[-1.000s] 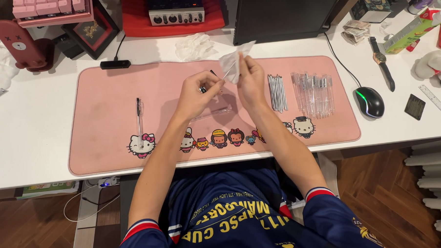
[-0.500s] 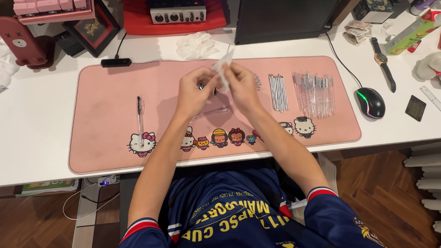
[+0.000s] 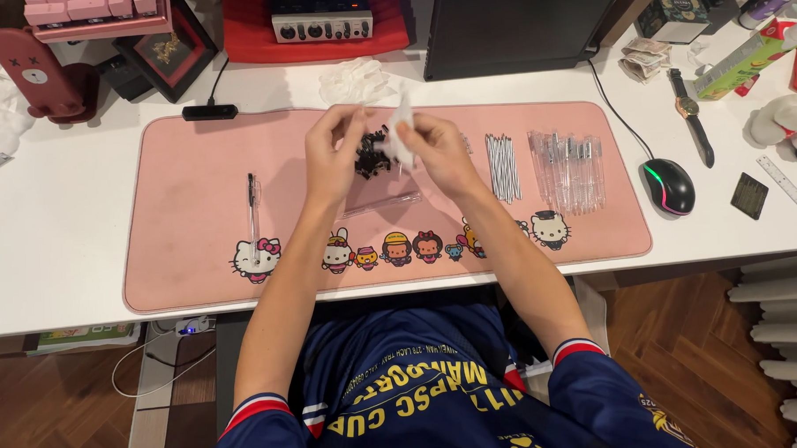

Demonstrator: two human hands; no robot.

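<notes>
We take the pink mat point(image 3: 197, 257) as our landmark; above its middle, toward the far edge, our left hand point(image 3: 332, 156) and right hand point(image 3: 436, 152) pinch one small clear bag point(image 3: 401, 131) between them, tilted upright, with black bits point(image 3: 371, 154) spilling beneath it, nearer the left; one pen point(image 3: 252, 207) lies lengthwise on the mat's left; right of the hands lie a bundle of refills point(image 3: 502, 166) and a row of clear barrels point(image 3: 569, 168), too many to count.

At the frame's upper centre our left hand point(image 3: 334, 156) and right hand point(image 3: 436, 152) pinch a small clear plastic bag point(image 3: 401, 131) above a pink cartoon-printed desk mat point(image 3: 195, 213); small black parts point(image 3: 371, 154) cluster between them.
</notes>
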